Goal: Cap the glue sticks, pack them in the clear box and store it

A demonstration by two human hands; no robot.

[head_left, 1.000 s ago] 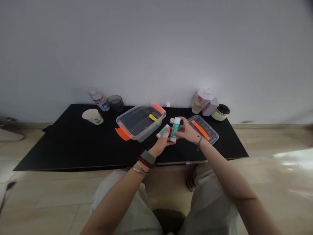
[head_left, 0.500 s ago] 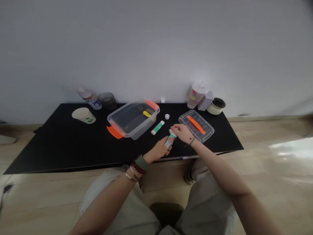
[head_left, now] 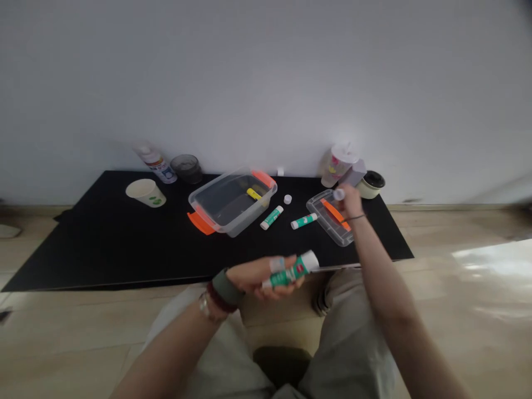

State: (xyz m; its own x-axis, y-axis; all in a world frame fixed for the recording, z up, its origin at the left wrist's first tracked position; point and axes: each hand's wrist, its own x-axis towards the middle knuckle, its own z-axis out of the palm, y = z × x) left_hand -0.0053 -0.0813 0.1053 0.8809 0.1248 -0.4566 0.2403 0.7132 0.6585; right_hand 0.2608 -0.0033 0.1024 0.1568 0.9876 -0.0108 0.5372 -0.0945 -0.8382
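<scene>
**Glue stick (head_left: 297,271) gripped in left hand (head_left: 255,279), right hand (head_left: 351,202) lifted over lid**

Glue stick is off the surface (head_left: 83,260), held just past the near edge, lying sideways across the left palm. Left grip is closed around its green body, with the white end sticking out toward the right, likely so that end stays free. Left forearm comes in low from the near-left, wrist turned, watch on show.

Right arm reaches up toward the far-right corner, hand raised above the clear lid (head_left: 332,235), not visibly touching it. Right grip is narrow, fingertips pinching what looks like a small white cap (head_left: 339,194); the hand partly hides it.

Two more capless-looking sticks lie flat on the surface: one green stick (head_left: 271,217) beside the clear box (head_left: 233,224), one green stick (head_left: 303,221) just left of the lid. A loose cap (head_left: 287,199) sits near the box's right corner. Yellow stick (head_left: 253,193) lies inside the box. Paper cup (head_left: 145,192), spray bottle (head_left: 155,163), dark cup (head_left: 186,168), straw cup (head_left: 338,165) and jar (head_left: 371,184) line the far edge.
</scene>
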